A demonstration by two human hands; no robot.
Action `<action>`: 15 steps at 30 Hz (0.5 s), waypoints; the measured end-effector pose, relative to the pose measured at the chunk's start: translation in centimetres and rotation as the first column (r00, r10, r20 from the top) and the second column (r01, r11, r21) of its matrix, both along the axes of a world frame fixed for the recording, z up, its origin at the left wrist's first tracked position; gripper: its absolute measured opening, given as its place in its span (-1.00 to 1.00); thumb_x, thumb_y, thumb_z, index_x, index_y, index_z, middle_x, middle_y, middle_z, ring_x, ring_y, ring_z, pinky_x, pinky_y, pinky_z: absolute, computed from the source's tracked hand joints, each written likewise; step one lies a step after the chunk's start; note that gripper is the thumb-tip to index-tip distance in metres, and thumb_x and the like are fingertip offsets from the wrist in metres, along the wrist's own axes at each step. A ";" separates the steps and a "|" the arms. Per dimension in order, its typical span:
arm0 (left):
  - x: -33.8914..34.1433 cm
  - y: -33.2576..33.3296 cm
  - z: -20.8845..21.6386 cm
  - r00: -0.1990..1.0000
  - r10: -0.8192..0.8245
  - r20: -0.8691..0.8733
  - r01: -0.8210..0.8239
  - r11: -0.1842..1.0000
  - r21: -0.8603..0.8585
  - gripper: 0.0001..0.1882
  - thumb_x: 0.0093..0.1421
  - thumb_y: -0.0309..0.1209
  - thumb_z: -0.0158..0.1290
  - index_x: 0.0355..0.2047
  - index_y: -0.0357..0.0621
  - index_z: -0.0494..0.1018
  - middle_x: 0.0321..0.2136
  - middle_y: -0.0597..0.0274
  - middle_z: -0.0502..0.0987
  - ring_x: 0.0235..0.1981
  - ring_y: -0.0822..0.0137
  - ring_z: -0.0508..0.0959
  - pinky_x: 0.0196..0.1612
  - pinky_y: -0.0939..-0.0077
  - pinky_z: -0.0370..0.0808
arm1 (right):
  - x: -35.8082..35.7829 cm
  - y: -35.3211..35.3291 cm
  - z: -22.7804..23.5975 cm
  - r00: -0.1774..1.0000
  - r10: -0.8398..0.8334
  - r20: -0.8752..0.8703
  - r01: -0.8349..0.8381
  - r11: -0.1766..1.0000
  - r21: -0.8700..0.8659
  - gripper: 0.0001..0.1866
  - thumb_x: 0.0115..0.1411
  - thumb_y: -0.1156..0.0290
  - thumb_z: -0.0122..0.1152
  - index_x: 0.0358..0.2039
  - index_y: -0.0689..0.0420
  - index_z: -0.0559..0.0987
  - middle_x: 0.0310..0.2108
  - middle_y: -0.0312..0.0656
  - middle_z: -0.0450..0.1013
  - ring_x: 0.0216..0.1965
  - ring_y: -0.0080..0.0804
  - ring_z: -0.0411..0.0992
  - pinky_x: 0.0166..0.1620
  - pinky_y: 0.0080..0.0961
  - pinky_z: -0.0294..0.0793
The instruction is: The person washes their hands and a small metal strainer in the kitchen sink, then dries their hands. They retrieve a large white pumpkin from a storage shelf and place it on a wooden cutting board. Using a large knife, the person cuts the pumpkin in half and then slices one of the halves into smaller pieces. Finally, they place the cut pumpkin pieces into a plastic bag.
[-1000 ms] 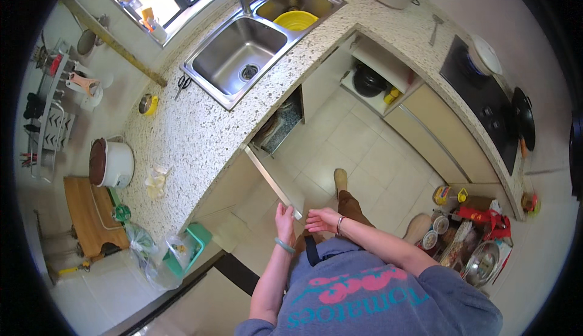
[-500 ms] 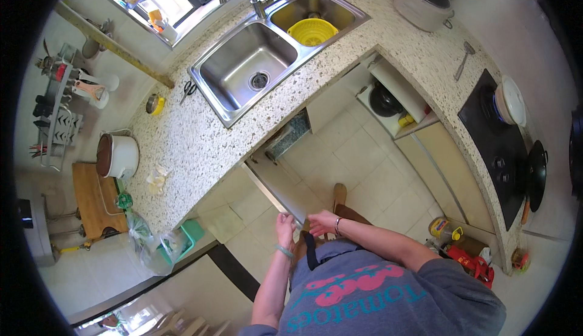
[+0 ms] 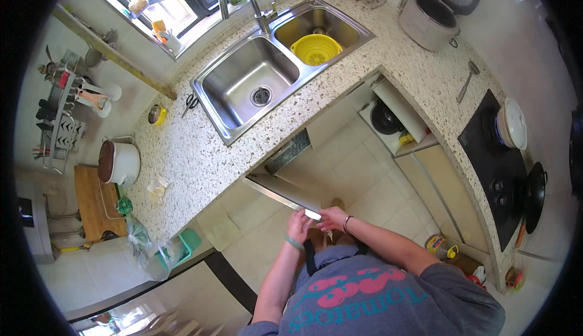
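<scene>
A cabinet door [image 3: 276, 196] stands swung out from below the counter, its narrow pale top edge running toward me. My left hand [image 3: 297, 224], a green bracelet on its wrist, is closed with bent fingers against the door's free end. On the other side of that end, my right hand [image 3: 333, 219] has its fingers curled at the edge; a bracelet circles this wrist too. A bright white patch shows on the door's corner between the hands. The undersides of my fingers are hidden.
Speckled countertop [image 3: 188, 154] bends round in front of me, with a double steel sink [image 3: 240, 81] and a yellow colander [image 3: 316, 49] in its right basin. A black hob [image 3: 492, 166] lies right. An oil bottle [image 3: 438, 248] stands on the floor; a green bin [image 3: 190, 244] is left.
The door's free end has swung away from me and to the right, with both hands moving along with it. The view has also shifted slightly.
</scene>
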State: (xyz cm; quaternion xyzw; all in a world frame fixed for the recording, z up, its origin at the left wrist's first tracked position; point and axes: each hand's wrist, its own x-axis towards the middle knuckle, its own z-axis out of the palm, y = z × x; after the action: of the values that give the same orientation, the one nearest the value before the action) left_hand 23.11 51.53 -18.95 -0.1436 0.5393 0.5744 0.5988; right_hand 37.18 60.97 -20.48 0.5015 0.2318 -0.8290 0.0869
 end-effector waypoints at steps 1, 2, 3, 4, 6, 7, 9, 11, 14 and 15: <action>0.1 -0.1 0.2 1.000 -0.013 0.002 0.013 1.000 0.021 -0.86 0.29 -0.37 -0.04 -0.22 -0.15 0.37 -0.20 0.20 0.53 -0.14 0.31 0.52 -0.02 0.34 0.49 | 0.1 0.2 -0.4 0.999 0.031 0.010 -0.031 1.000 0.007 -0.55 0.29 0.14 0.03 0.00 0.27 0.43 -0.04 -0.03 0.46 -0.27 -0.25 0.55 -0.36 -0.37 0.63; 0.2 -0.1 0.3 1.000 -0.027 0.003 0.026 0.999 0.042 -0.88 0.28 -0.37 -0.04 -0.23 -0.13 0.36 -0.22 0.20 0.54 -0.15 0.32 0.53 -0.03 0.34 0.49 | 0.3 0.7 -0.7 0.996 0.072 0.046 -0.074 0.996 0.042 -0.55 0.29 0.13 0.03 0.00 0.26 0.44 -0.05 -0.05 0.47 -0.28 -0.25 0.55 -0.38 -0.38 0.63; 0.0 -0.4 -0.8 0.999 -0.008 0.040 0.006 0.999 0.044 -0.92 0.28 -0.38 -0.03 -0.28 -0.10 0.36 -0.26 0.21 0.55 -0.16 0.35 0.54 -0.04 0.34 0.48 | 0.3 0.9 -0.8 0.990 0.116 0.075 -0.121 0.990 0.067 -0.55 0.28 0.13 0.03 0.00 0.24 0.44 -0.05 -0.06 0.48 -0.28 -0.26 0.55 -0.40 -0.39 0.63; -0.8 -1.5 -3.0 0.996 -0.029 0.085 0.021 0.995 0.096 -0.91 0.28 -0.38 -0.04 -0.27 -0.10 0.38 -0.26 0.21 0.56 -0.15 0.35 0.54 -0.04 0.34 0.48 | -0.2 0.9 -0.6 0.983 0.155 0.102 -0.164 0.982 0.090 -0.54 0.27 0.12 0.03 0.00 0.23 0.45 -0.06 -0.08 0.48 -0.29 -0.27 0.56 -0.43 -0.40 0.62; -2.0 -3.0 -7.0 0.982 -0.069 0.174 0.030 0.976 0.216 -0.90 0.29 -0.38 -0.06 -0.25 -0.10 0.40 -0.26 0.19 0.56 -0.15 0.35 0.54 -0.05 0.36 0.47 | -1.3 1.2 0.7 0.917 0.311 0.249 -0.390 0.828 0.402 -0.58 0.22 0.12 0.05 -0.10 0.20 0.56 -0.18 0.01 0.55 -0.25 -0.13 0.56 -0.26 -0.31 0.59; -0.3 0.9 -3.1 0.993 -0.051 0.107 0.045 0.997 0.059 -0.84 0.29 -0.35 -0.07 -0.20 -0.11 0.43 -0.23 0.18 0.56 -0.15 0.34 0.54 -0.05 0.38 0.47 | 0.0 3.0 -1.2 0.854 0.340 0.393 -0.517 0.641 0.567 -0.59 0.21 0.13 0.06 -0.13 0.20 0.58 -0.21 0.04 0.55 -0.24 -0.09 0.55 -0.21 -0.29 0.57; -0.3 1.8 -1.5 0.991 -0.033 0.127 0.025 0.998 0.062 -0.84 0.26 -0.38 -0.04 -0.16 -0.05 0.40 -0.28 0.28 0.56 -0.25 0.40 0.55 -0.18 0.48 0.48 | -0.5 5.5 1.2 0.805 0.338 0.487 -0.593 0.435 0.678 -0.59 0.16 0.11 0.07 -0.25 0.21 0.62 -0.25 0.12 0.53 -0.20 0.05 0.50 -0.05 -0.26 0.47; -0.4 1.9 -1.5 0.992 -0.052 0.114 0.044 0.996 0.075 -0.82 0.24 -0.40 -0.04 -0.14 -0.01 0.39 -0.30 0.35 0.55 -0.30 0.43 0.55 -0.27 0.55 0.47 | -1.7 8.8 2.2 0.877 0.240 0.416 -0.480 0.445 0.756 -0.60 0.17 0.13 0.08 -0.26 0.23 0.62 -0.29 0.06 0.56 -0.26 -0.05 0.54 -0.12 -0.29 0.50; -0.3 1.7 -1.0 0.996 -0.053 0.070 0.051 0.998 0.040 -0.81 0.24 -0.40 -0.05 -0.13 0.00 0.38 -0.28 0.37 0.54 -0.31 0.43 0.55 -0.28 0.60 0.45 | -4.9 14.2 6.1 0.992 0.068 0.111 -0.129 0.625 0.770 -0.66 0.24 0.19 0.07 -0.32 0.22 0.62 -0.37 -0.14 0.60 -0.41 -0.38 0.55 -0.32 -0.47 0.52; -0.5 0.8 -2.2 0.995 -0.067 0.073 0.063 0.997 0.053 -0.81 0.24 -0.37 -0.04 -0.14 -0.05 0.41 -0.24 0.36 0.55 -0.20 0.46 0.52 -0.09 0.38 0.46 | -6.5 16.0 8.2 0.999 0.044 0.028 -0.050 0.644 0.763 -0.68 0.25 0.22 0.06 -0.32 0.21 0.62 -0.38 -0.18 0.59 -0.43 -0.45 0.54 -0.35 -0.53 0.50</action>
State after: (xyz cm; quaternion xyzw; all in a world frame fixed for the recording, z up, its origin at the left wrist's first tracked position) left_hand 22.59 52.32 -21.16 -0.1322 0.5063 0.5623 0.6403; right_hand 30.71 77.02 -12.23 0.4882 0.5719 -0.6500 -0.1100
